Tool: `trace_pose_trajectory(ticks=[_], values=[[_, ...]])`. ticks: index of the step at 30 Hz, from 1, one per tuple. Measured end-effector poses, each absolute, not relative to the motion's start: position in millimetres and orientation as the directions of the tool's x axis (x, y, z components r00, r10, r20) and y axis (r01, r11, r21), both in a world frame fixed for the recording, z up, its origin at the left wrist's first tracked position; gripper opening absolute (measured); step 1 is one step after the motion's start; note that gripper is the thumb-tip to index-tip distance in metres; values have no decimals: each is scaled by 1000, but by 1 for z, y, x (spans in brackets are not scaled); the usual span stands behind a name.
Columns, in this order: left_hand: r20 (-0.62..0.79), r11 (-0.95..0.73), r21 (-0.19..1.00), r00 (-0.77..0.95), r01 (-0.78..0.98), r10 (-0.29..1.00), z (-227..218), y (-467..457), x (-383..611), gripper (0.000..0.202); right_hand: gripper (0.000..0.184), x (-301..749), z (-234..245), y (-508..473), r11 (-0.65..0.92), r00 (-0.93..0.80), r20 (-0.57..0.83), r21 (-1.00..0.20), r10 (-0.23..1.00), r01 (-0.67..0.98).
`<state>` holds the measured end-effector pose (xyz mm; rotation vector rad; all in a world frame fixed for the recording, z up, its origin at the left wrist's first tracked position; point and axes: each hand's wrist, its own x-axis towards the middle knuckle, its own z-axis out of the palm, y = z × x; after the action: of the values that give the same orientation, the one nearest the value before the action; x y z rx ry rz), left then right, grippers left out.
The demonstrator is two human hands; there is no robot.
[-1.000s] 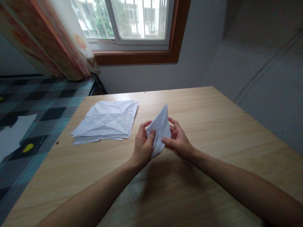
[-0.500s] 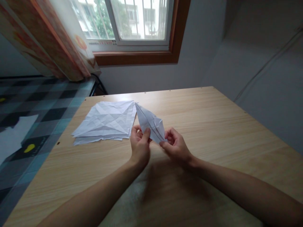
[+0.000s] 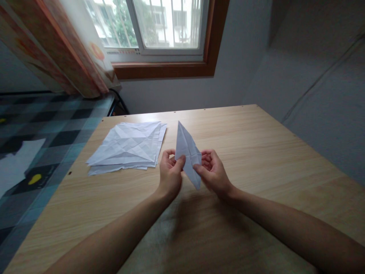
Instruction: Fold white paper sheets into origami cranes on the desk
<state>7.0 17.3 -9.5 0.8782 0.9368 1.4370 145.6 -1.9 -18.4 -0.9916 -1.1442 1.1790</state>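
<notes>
A folded sheet of white paper [image 3: 186, 146], shaped like a long diamond with a crease down its length, is held above the wooden table between my two hands. My left hand [image 3: 171, 171] pinches its left edge, thumb on the front face and fingers behind. On the opposite edge, my right hand [image 3: 212, 171] grips the paper the same way, its thumb near the middle crease. One point of the paper aims up and away; the other hangs down between my wrists. Parts of the fingers behind the paper are hidden.
A stack of creased white paper sheets [image 3: 128, 146] lies on the wooden table [image 3: 270, 160], left of my hands. Further left, more white paper [image 3: 25, 156] rests on a checked cloth [image 3: 80, 114]. A window [image 3: 171, 26] and a curtain [image 3: 82, 57] are at the back.
The folded paper has turned more upright and now shows a flatter diamond with a lower point. My right hand has moved slightly up along its edge; my left hand has shifted slightly right.
</notes>
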Motion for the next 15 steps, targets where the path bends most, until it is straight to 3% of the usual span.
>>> trace_pose_trajectory(ticks=[5, 9, 15], values=[[20, -16, 940, 10, -340, 1000, -10, 14, 10, 47, 33, 153, -18, 6, 197, 116, 175, -956, 978, -215], [48, -33, 943, 37, -331, 998, -7, 12, 12, 60, 40, 157, -15, 8, 162, 62, 151, -960, 987, -228], [62, -47, 938, 33, -342, 998, -5, 15, 8, 48, 44, 158, -17, 9, 146, -4, 151, -958, 988, -245]])
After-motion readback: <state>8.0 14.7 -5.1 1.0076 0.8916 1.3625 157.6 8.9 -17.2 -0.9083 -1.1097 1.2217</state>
